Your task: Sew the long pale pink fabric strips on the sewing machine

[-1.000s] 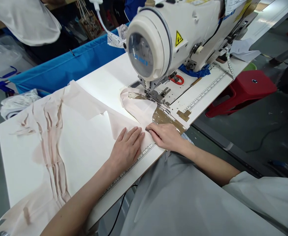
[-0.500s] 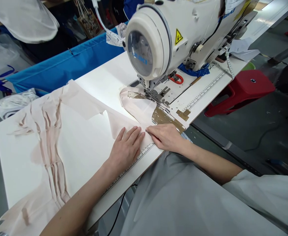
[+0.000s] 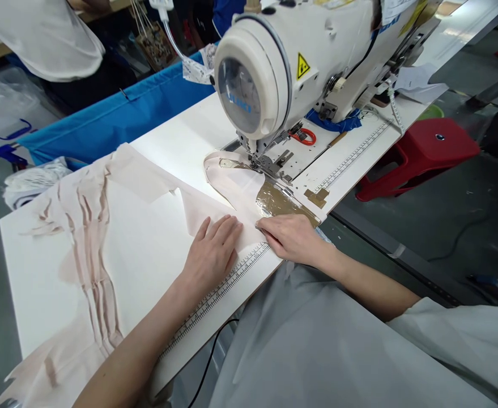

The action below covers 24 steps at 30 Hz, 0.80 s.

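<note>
A pale pink fabric piece [image 3: 244, 195] runs across the white table, and its far curved end passes under the presser foot [image 3: 255, 161] of the sewing machine [image 3: 299, 62]. My left hand [image 3: 215, 246] lies flat on the fabric's near part, fingers stretched out together. Just right of it, at the fabric's near right edge, is my right hand [image 3: 289, 238], with thumb and forefinger pinched. A small dark tip shows at those fingertips, too small to name. Brown tape [image 3: 280, 201] covers the machine bed beside the fabric.
Gathered pink fabric strips [image 3: 93, 260] lie at the table's left. A ruler tape [image 3: 215, 292] follows the front edge. Red-handled scissors [image 3: 303, 136] rest behind the needle. A red stool [image 3: 418, 158] stands right, a blue cloth trough [image 3: 116, 110] behind. A co-worker's sleeve [image 3: 62, 45] shows far left.
My left hand has shifted slightly left with the fabric, widening the gap between my hands. More brown tape shows beside the fabric. The view has turned a little.
</note>
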### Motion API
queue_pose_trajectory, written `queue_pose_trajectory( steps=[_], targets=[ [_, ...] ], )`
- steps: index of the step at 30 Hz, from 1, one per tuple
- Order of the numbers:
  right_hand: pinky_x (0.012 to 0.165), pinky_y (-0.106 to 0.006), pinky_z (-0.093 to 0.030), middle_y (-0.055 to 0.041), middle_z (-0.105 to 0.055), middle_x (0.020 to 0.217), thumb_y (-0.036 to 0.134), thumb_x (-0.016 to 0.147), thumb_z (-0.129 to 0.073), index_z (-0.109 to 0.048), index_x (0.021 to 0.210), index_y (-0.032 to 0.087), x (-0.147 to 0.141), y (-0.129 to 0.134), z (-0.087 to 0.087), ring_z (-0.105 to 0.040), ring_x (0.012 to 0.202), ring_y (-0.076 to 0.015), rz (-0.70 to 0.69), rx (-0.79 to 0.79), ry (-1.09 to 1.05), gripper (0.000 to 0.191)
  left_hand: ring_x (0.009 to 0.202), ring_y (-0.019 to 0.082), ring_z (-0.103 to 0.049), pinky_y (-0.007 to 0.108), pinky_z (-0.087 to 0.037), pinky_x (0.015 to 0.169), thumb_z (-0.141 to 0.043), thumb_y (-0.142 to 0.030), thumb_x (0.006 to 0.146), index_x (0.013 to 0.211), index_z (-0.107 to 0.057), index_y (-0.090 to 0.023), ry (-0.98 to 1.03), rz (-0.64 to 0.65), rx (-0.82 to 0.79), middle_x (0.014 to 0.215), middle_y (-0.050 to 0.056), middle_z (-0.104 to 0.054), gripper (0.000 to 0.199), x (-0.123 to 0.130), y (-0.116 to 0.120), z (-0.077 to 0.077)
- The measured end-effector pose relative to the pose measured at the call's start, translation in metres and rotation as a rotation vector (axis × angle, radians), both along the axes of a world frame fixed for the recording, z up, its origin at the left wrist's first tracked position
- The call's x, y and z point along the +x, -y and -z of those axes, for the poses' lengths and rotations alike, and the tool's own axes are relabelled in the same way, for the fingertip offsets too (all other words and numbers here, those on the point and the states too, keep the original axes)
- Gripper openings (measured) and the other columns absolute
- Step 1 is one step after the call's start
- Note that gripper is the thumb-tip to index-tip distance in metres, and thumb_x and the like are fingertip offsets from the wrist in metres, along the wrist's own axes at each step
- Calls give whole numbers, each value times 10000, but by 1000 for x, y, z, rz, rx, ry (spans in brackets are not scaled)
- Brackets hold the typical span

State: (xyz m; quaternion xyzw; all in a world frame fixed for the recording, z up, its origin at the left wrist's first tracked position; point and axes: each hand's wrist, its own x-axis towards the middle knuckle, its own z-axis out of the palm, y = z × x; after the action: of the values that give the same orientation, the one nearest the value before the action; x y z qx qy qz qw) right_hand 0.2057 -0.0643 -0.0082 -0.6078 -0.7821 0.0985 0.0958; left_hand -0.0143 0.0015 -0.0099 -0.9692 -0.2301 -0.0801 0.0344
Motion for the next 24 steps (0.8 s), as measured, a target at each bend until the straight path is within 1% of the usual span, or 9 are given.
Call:
queue_pose_trajectory(
  steps=[4,6,13,20,24],
  targets=[
    [590,-260,-302,-38,-730,886,215,959,-368,-602,1036,176,-1,-3,4,-659,805,-162,60,57,-130,249,1283,270,-522,496,-395,1088,-403,-200,942,1309,-546,-98,-4,7,-6,1368,139,-575,406,2,3,4],
    [595,-259,-308,-44,-735,914,227,968,-361,-590,1055,174,-5,-9,3,-662,811,-162,76,59,-145,251,1289,270,-514,494,-396,1087,-401,-205,944,1319,-538,-101,-12,5,2,1375,134,-570,413,2,4,7],
    [563,-277,-260,-55,-731,904,206,946,-387,-584,1043,166,-24,-34,-9,-656,768,-180,39,-113,2,223,1295,289,-506,501,-396,1086,-413,-214,933,1341,-524,-77,-22,-2,0,1387,157,-555,445,2,5,9],
    [545,-287,-233,-56,-724,881,213,931,-398,-580,1051,160,-27,-37,-7,-638,736,-179,29,-120,34,224,1314,283,-489,495,-372,1105,-403,-216,934,1361,-512,-88,-39,-20,-30,1402,156,-543,459,3,6,10],
    [529,-287,-202,-62,-712,823,207,905,-401,-604,981,164,-27,-40,-14,-595,667,-174,-6,-133,85,221,1313,277,-491,479,-373,1101,-398,-225,936,1357,-518,-100,-59,-21,-16,1398,149,-549,455,4,6,9]
  ],
)
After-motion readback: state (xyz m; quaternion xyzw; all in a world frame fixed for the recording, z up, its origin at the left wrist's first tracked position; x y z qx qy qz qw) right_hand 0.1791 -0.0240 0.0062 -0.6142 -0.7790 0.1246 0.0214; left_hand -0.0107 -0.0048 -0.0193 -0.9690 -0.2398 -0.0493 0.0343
